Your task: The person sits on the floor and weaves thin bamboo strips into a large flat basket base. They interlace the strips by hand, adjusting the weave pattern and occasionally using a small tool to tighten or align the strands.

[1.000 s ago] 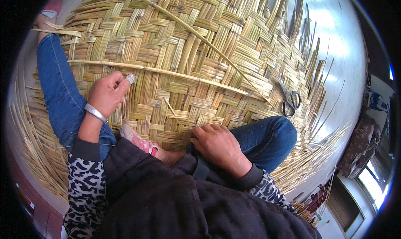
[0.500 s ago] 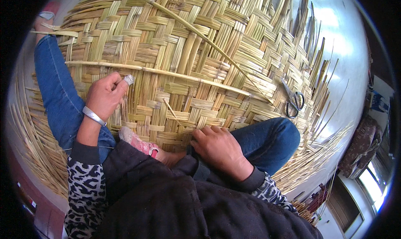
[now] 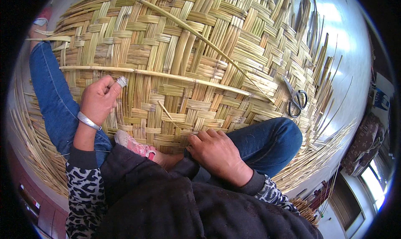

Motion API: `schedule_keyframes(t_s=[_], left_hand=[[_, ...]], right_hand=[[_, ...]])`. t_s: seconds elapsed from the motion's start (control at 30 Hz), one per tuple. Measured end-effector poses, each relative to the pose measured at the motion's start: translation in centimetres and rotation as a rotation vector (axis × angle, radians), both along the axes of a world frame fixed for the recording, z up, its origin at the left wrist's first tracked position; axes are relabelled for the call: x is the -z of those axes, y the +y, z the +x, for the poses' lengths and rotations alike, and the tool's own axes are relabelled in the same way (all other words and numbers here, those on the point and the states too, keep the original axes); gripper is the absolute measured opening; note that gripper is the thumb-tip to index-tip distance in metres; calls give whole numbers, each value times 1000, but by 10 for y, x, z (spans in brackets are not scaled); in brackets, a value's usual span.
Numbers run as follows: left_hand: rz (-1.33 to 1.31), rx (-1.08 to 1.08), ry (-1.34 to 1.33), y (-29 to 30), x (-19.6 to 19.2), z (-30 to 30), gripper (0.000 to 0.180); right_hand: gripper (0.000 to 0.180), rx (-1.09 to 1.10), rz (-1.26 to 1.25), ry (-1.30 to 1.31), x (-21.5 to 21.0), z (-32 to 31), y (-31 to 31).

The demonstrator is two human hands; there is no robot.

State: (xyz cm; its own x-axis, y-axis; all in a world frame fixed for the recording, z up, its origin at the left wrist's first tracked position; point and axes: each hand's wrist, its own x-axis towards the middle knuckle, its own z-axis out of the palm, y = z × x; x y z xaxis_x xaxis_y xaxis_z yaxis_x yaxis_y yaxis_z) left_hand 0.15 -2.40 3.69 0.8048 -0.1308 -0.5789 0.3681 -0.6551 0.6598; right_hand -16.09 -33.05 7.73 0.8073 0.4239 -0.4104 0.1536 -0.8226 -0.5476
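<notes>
1. Woven reed mat (image 3: 200,59) spread flat across the floor, filling most of the view, loose strand ends sticking out along the right and near-right edges.
2. Left hand (image 3: 99,99) curled into a loose fist at the left side of the mat, pinching a small silvery tool (image 3: 121,81) between thumb and forefinger, tip touching the weave just below a long flat strip (image 3: 167,75) running left to right. Silver bangle (image 3: 88,121) on that wrist.
3. Right hand (image 3: 217,151) resting palm-down at the near edge of the mat, fingers bent and pressing onto the weave beside the knee; nothing gripped as far as can be seen, though fingertips partly tucked so can't really tell.
4. Thin long reed (image 3: 196,33) lying diagonally over the mat from far left to right.
5. Scissors (image 3: 295,99) with dark handles lying on the right part of the mat, well apart from both hands.
6. Pink shoe (image 3: 135,145) poking out at the near edge between the hands; blue-jeaned legs on both sides.
</notes>
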Motion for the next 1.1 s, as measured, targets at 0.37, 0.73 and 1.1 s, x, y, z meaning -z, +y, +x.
schedule_keyframes(t_s=[0.37,0.73,1.1], left_hand=[[16,24,32,4,3,-1,29],[23,24,9,4,0,-1,25],[43,24,16,1,-4,0,26]], right_hand=[[23,-31,-24,73,-2,2,0],[18,-27,11,-8,-3,-1,0],[22,-32,23,5,-8,2,-2]])
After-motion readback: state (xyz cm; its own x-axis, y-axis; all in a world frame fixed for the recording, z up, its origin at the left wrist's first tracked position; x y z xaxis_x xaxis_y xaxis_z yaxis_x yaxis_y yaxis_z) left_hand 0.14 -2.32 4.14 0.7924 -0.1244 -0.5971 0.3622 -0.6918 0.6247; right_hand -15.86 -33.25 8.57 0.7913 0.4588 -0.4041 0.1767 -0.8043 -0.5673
